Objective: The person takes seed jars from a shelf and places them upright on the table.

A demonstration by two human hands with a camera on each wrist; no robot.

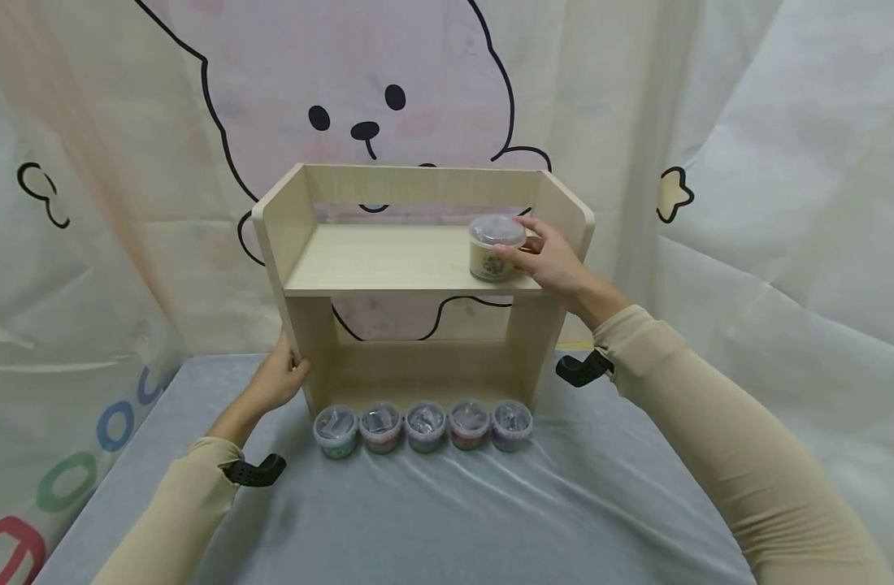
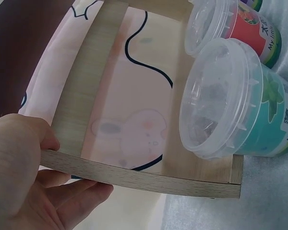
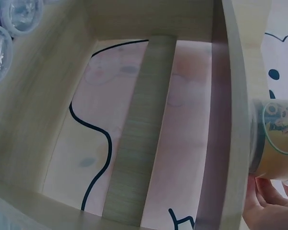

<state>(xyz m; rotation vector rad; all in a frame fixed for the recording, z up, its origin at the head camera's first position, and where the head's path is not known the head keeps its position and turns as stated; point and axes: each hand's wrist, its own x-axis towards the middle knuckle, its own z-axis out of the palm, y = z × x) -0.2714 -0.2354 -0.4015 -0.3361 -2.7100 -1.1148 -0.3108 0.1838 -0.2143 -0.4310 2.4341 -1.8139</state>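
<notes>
A pale wooden two-tier shelf stands on the table. My right hand grips a round tub with a clear lid and cream-coloured contents, at the right end of the upper board. In the right wrist view the tub shows a printed side, with fingers against its lower part. My left hand holds the edge of the shelf's left side panel; the left wrist view shows the thumb on one face and fingers on the other.
Several lidded tubs stand in a row before the shelf's base, including a teal one and a red one. Grey-blue cloth covers the table. Behind hangs a curtain with a cartoon animal.
</notes>
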